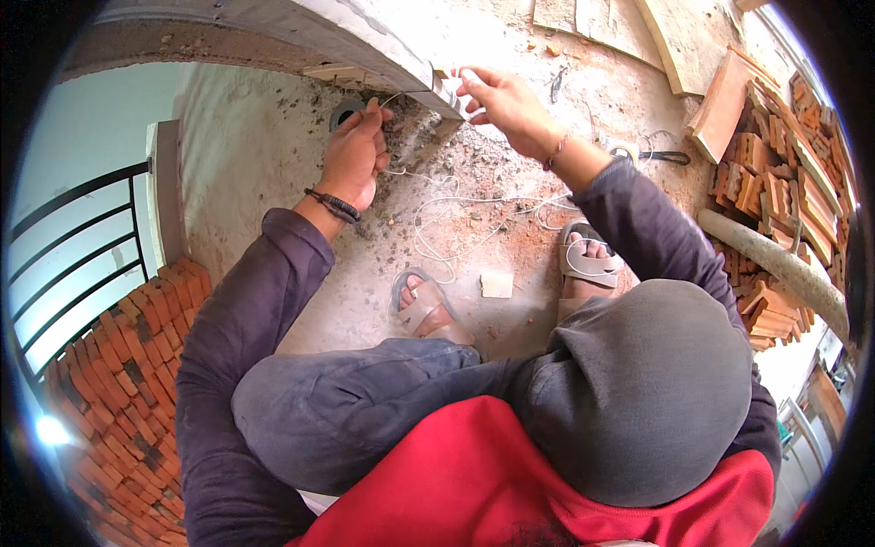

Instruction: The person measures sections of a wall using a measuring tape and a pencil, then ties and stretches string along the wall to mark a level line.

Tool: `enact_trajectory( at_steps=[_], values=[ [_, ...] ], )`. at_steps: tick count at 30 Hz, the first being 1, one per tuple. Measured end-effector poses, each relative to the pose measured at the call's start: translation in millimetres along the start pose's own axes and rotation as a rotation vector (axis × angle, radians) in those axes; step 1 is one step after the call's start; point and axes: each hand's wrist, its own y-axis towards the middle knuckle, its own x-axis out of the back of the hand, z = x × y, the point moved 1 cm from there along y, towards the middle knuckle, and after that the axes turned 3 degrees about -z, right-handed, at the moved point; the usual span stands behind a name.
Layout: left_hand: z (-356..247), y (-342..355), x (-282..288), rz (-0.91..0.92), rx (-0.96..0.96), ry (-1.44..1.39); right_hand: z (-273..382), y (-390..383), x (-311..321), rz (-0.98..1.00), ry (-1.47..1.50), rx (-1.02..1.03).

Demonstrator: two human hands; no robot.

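Observation:
My left hand (355, 155) is closed in a pinch on a thin white string (427, 228), beside a long grey beam (365, 46). From its fingertips a short length runs up to the beam, while more trails below the hand and lies in loose loops on the floor between my feet. At the beam's near end my right hand (510, 111) has its fingers bent together around something too small to make out. A dark band crosses the beam close to those fingers. Partly behind my left hand is a grey ring-shaped thing (346, 114).
Stacked red bricks (128, 383) stand at the left below a black railing (77, 201). On the right are piled clay tiles (766, 182) and a pale pole (775, 264). Pliers-like tool (558, 84), black strap (665, 157) and a small pale tile piece (497, 285) lie on the gritty floor.

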Motion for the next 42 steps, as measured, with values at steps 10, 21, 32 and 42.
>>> enact_trajectory(
  at_steps=[10,21,32,42],
  values=[
    [1.6,20.1,-18.1,0.04,0.004,0.115,-21.3,-33.2,24.0,0.165,0.314,-0.07],
    [8.5,24.3,23.1,-0.421,-0.091,-0.061,-22.7,-45.4,21.2,0.292,0.189,-0.004],
    [37.7,-25.1,4.5,0.659,-0.012,0.978,-17.3,-56.5,23.6,0.094,-0.224,0.064],
    [4.2,-6.8,-32.2,0.258,-0.046,0.496,-3.9,-70.6,6.6,0.204,-0.503,0.196]
  ],
)
